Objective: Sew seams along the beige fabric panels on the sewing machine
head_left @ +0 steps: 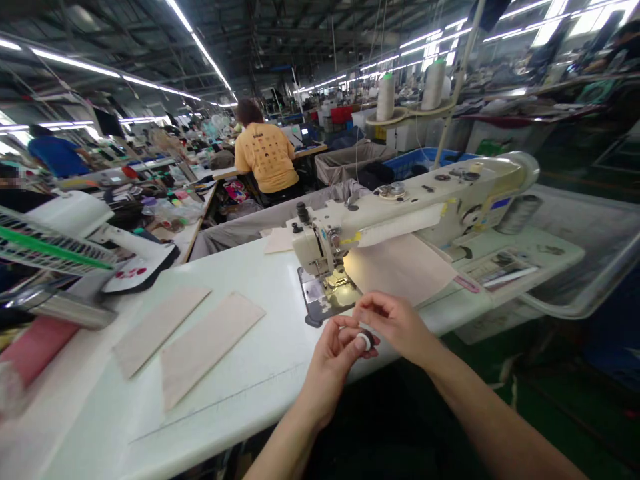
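Note:
My left hand (336, 357) is closed round a small round bobbin (364, 341), white on its face with a dark rim, held at the fingertips. My right hand (395, 321) meets it from the right, thumb and forefinger pinched together just above the bobbin; what they pinch is too fine to see. Both hands hover over the front edge of the white table (250, 373), just in front of the needle plate (325, 298) of a cream sewing machine (400, 213). A beige fabric piece (400, 267) lies under the machine's arm.
Two beige fabric strips (207, 347) (157, 327) lie to the left on the table. Pink cloth (35, 347) and a lamp sit at the far left. Thread cones (385, 97) stand behind the machine. A person in a yellow shirt (267, 160) sits farther back.

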Tool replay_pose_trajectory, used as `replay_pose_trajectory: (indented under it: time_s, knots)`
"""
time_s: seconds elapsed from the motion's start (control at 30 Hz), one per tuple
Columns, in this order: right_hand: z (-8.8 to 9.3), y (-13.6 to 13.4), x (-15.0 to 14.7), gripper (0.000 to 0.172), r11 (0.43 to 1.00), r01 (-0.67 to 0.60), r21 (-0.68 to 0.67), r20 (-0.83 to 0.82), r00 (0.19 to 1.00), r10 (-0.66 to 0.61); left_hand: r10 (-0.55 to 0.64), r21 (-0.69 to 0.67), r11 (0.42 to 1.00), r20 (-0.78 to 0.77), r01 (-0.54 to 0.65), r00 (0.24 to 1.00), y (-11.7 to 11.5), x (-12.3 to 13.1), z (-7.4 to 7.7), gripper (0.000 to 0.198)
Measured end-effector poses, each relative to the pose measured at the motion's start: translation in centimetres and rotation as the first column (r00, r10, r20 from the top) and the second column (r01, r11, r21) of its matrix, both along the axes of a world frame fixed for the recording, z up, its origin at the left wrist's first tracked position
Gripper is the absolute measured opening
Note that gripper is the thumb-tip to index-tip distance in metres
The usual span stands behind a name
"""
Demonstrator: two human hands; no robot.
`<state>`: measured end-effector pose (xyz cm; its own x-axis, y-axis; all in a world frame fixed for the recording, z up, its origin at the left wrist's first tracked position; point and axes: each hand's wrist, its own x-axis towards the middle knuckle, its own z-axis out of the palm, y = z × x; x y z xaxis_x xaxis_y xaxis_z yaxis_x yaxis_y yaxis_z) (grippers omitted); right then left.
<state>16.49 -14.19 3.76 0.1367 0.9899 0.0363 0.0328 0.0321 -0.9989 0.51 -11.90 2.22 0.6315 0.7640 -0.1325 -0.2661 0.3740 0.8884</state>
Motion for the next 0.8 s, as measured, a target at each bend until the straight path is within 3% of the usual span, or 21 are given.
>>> replay_pose_trajectory:
  time_s: [0.1, 0.17, 0.27, 0.37, 0.43, 0.5, 0.6, 0.63, 0.67, 0.73, 0.8]
  knots:
    - [-0.6, 0.1, 0.5, 0.031, 0.998, -0.057, -0.006, 0.119, 0.991, 0.057, 0.008, 0.016, 1.0, 0.008, -0.008, 1.0, 0.1, -0.5, 0.1, 0.036]
    - [-1.3, -0.3, 0.9, 0.03, 0.995, 0.044, 0.088, 0.262, 0.963, -0.066, 0.051, 0.032, 0.998, -0.017, -0.05, 0.999, 0.4, -0.9, 0.1, 0.036]
    - [-1.7, -1.6, 1.1, 0.035, 0.933, 0.129, 0.335, 0.419, 0.867, -0.27, 0.134, 0.075, 0.989, -0.055, -0.129, 0.99, 0.6, -1.3, 0.2, 0.039]
    - [-0.8, -3.2, 0.1, 0.049, 0.859, -0.047, 0.509, 0.604, 0.731, -0.318, 0.202, 0.122, 0.974, -0.082, -0.191, 0.976, 0.2, -1.2, 0.4, 0.04]
    - [-0.2, -3.8, -0.9, 0.034, 0.807, -0.155, 0.57, 0.692, 0.621, -0.369, 0.208, 0.157, 0.969, -0.111, -0.19, 0.972, -0.5, -1.2, 0.9, 0.038]
    - [0.2, -4.1, -1.7, 0.022, 0.786, -0.164, 0.596, 0.702, 0.581, -0.411, 0.255, 0.248, 0.945, -0.152, -0.213, 0.955, -1.1, -1.5, 1.6, 0.035]
    - [0.2, -4.2, -2.3, 0.02, 0.817, -0.091, 0.569, 0.633, 0.683, -0.365, 0.435, 0.421, 0.841, -0.153, -0.339, 0.887, -1.9, -2.8, 3.0, 0.039]
    - [0.1, -4.2, -2.5, 0.021, 0.835, -0.082, 0.544, 0.601, 0.732, -0.32, 0.439, 0.418, 0.839, -0.141, -0.348, 0.888, -2.1, -3.4, 3.4, 0.043]
    - [0.1, -4.4, -2.8, 0.021, 0.852, -0.088, 0.515, 0.569, 0.779, -0.264, 0.383, 0.362, 0.877, -0.13, -0.316, 0.915, -2.2, -3.9, 3.8, 0.045]
    - [0.0, -4.7, -3.4, 0.022, 0.88, -0.127, 0.457, 0.512, 0.847, -0.143, 0.153, 0.13, 0.981, -0.063, -0.144, 0.986, -2.7, -5.0, 4.0, 0.042]
    - [-0.1, -5.2, -4.3, 0.022, 0.899, -0.183, 0.398, 0.474, 0.88, -0.031, -0.002, -0.097, 0.995, 0.066, 0.008, 0.998, -3.6, -6.0, 3.2, 0.034]
